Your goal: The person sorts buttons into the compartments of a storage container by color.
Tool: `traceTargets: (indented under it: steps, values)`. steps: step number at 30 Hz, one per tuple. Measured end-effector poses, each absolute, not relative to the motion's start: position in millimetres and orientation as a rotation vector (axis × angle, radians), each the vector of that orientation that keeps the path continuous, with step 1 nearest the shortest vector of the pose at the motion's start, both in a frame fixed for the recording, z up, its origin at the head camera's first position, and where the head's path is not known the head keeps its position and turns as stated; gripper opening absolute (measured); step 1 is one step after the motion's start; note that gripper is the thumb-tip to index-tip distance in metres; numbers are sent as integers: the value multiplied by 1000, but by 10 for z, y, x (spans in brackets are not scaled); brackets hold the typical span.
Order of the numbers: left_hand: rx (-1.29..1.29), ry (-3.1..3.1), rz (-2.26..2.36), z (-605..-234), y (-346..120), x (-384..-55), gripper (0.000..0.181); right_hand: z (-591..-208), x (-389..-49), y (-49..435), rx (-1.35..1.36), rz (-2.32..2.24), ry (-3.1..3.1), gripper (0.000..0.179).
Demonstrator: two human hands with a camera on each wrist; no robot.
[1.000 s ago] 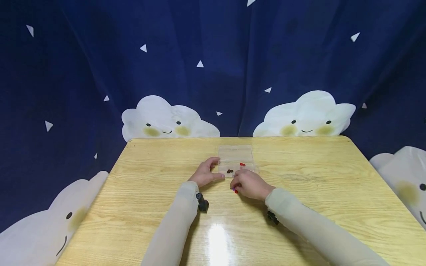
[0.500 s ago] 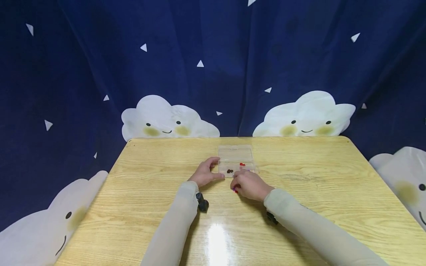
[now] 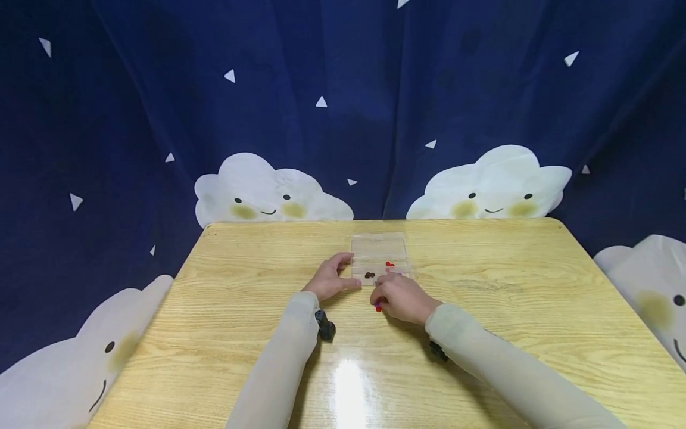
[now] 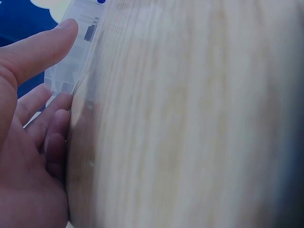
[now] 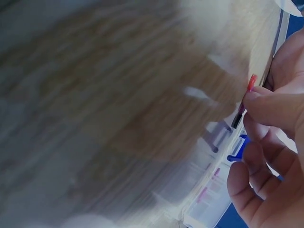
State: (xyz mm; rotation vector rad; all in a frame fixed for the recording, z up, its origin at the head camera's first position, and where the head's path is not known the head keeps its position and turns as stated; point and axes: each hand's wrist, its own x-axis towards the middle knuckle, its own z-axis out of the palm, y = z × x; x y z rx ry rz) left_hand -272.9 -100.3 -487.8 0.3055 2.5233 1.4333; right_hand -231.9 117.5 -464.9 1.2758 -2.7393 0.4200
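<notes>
A clear plastic box (image 3: 378,245) lies on the table with its lid tipped back. Inside are small dark brown pieces (image 3: 370,275) and small red pieces (image 3: 389,264). My left hand (image 3: 329,281) is at the box's left end, thumb stretched along the front and forefinger at the side. In the left wrist view, the other fingers (image 4: 57,126) rest loosely beside the box wall. In front of the box, my right hand (image 3: 403,298) pinches a small red and purple piece (image 5: 251,83) between thumb and finger. A black part shows below it; whether these are one piece or several is unclear.
A light wooden table (image 3: 257,262) spreads around both hands. Behind it hangs a dark blue curtain (image 3: 364,119) with white triangles and cloud shapes. Dark wrist cameras (image 3: 325,326) sit under the sleeves.
Both hands stay nearly where they were. At the right fingertips the red part has shifted slightly, and more of it shows now than half a second ago.
</notes>
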Motion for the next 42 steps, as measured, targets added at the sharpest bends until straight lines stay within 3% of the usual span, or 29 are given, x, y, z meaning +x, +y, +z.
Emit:
traceTargets:
  steps: [42]
  values:
    - [285, 2518, 1428, -4913, -1000, -2757, 77, -4586, -2331, 1213, 1128, 608, -2821, 8]
